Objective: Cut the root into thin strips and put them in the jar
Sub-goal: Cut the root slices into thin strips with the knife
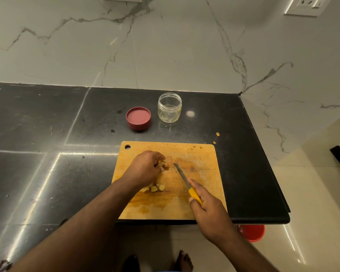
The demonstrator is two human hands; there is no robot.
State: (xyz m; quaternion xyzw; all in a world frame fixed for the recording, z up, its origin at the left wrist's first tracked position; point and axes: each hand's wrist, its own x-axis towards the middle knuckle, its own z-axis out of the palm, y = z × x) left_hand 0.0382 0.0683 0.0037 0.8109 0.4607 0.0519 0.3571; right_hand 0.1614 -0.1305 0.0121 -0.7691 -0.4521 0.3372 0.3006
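While the left hand [145,167] pinches the root [164,164] on the cutting board [200,156], the right hand [206,205] grips the knife [185,180] just right of it; the jar [169,107] stands open on the counter [47,124] beyond.

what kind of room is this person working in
Most likely a home kitchen: a dark polished stone countertop against a white marble-look wall, and a wooden cutting board beside a clear glass jar.

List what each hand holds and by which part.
Left hand holds a piece of root down on the cutting board, fingers curled over it. Right hand grips the knife by its yellow handle.
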